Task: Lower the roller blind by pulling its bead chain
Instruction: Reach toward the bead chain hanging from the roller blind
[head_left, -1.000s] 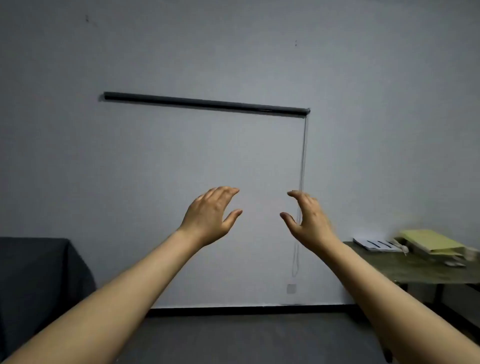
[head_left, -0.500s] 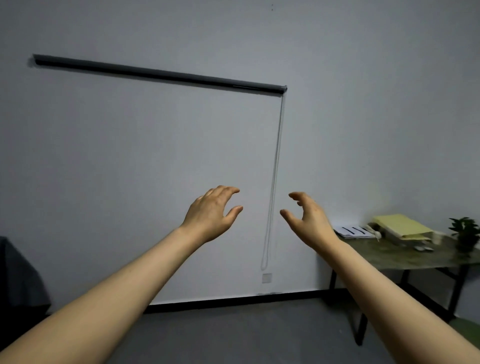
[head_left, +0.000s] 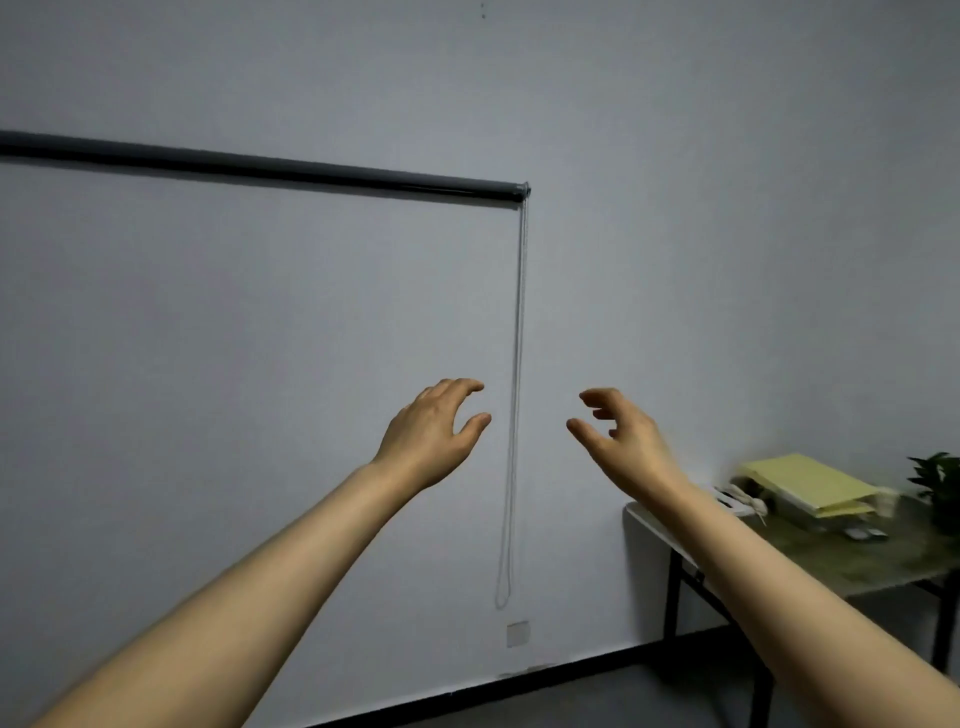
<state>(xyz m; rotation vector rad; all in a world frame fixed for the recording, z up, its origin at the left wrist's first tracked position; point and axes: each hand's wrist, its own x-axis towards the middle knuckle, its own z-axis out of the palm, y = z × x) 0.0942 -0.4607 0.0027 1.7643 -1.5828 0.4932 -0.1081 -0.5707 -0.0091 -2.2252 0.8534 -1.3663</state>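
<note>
1. Two hands are raised in front of us toward a pale grey wall (head_left: 675, 208), both bare and both empty.
2. Our left hand (head_left: 431, 436) has its fingers curled loosely and spread away from the thumb, gripping nothing; its thumb tip sits just beside the bead chain (head_left: 518, 395), though we cannot tell whether it touches.
3. Our right hand (head_left: 621, 441) is likewise spread, fingers bent and thumb held out, and it stands clearly apart from the chain, on the chain's right.
4. The chain hangs between our two hands as a long thin loop, dropping from the right end of the roller blind (head_left: 260, 167) to a point near a small wall socket (head_left: 518, 634) low on the wall.
5. The blind is rolled up into a dark tube mounted across the wall, running off the left edge of view.
6. At the right stands a worktop (head_left: 857, 566) on dark legs, carrying a yellow folder (head_left: 810, 483), some white papers and a potted plant (head_left: 940, 483) at the edge of view.
</note>
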